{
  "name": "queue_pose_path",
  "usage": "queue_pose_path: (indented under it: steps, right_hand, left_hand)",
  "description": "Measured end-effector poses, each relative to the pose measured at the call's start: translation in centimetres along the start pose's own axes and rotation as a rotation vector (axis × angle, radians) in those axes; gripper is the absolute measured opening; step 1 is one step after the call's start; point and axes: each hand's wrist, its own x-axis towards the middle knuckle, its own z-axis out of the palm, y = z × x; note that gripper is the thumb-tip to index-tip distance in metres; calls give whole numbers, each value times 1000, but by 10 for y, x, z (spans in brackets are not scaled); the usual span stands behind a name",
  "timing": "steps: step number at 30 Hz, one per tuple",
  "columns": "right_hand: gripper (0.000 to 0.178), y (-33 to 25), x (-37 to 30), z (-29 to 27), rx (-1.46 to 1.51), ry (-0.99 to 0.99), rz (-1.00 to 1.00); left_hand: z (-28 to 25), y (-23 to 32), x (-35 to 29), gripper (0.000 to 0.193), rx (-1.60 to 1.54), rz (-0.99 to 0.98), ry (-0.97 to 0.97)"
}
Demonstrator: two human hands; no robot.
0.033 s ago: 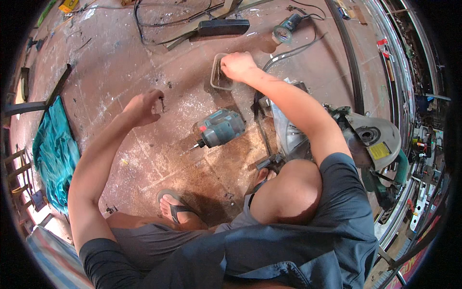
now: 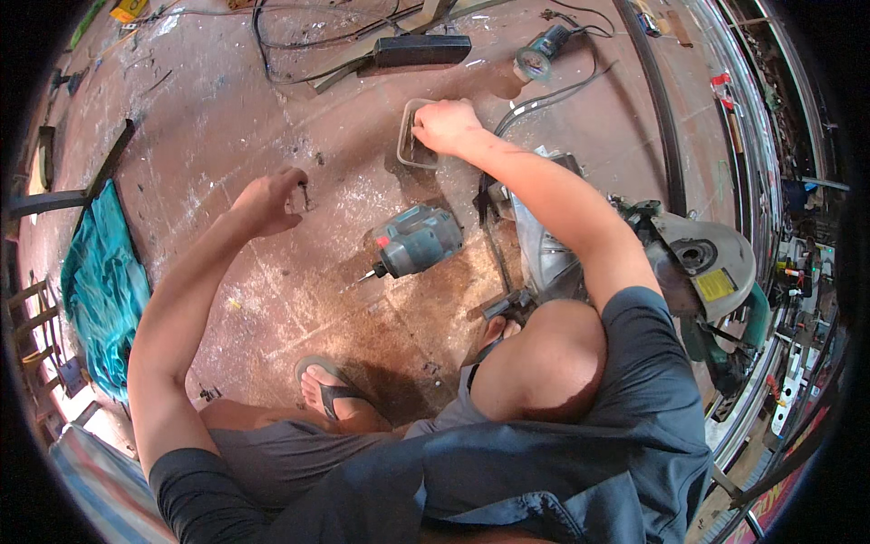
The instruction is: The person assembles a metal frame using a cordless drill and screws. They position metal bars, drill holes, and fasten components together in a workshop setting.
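My right hand [image 2: 447,125] reaches over the rim of a small clear rectangular plastic container [image 2: 405,136]. Its fingertips are bent together down inside, and what they grip is hidden. Out to the left, my left hand [image 2: 267,201] hovers over the floor with curled fingers and the thumb held apart from them. A small, thin, dark screw-like piece [image 2: 305,194] shows at its fingertips. Between my hands and nearer to me, a teal and black cordless impact driver [image 2: 419,240] lies on its side, its bit pointing left.
A large saw-like machine [image 2: 702,258] stands at my right beside my knee. An angle grinder [image 2: 541,54] and its cord lie far right, near a long dark metal bar [image 2: 657,109]. A black box [image 2: 421,51] lies ahead, a teal cloth [image 2: 104,290] at left.
My right hand has shifted very slightly left within the container. My left hand and the driver look the same.
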Motion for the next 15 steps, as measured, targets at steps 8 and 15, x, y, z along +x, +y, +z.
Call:
queue_pose_path:
  steps: [8, 15]
  right_hand:
    - [40, -8, 6, -12, -50, -42, 20]
    - [47, 5, -4, -2, 829, 31, -97]
  left_hand:
    - [-6, 1, 22, 61, -128, 58, 60]
    - [-9, 44, 65, 60, -346, 237, 292]
